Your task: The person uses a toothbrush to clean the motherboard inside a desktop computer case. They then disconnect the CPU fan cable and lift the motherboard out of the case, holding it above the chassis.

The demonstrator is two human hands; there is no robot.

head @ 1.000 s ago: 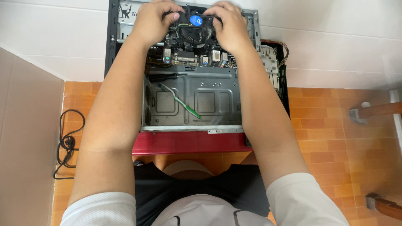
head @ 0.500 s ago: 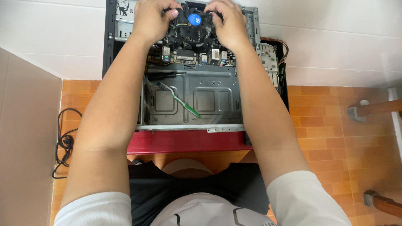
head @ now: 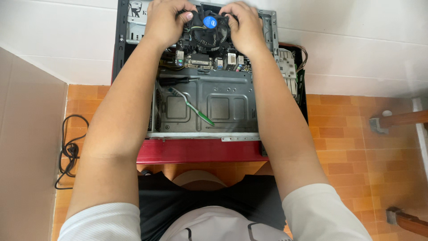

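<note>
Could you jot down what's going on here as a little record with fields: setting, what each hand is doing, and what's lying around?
Setting: open grey metal computer case with a red front edge, lying on orange floor tiles by a white tiled wall.
Left hand: left hand grips the left side of the round black cooling fan with a blue centre.
Right hand: right hand grips the fan's right side.
Inside case: green-handled toothbrush lying on the metal tray; black-handled screwdriver above it.
Nearby: coiled black cable on the floor at left.
</note>
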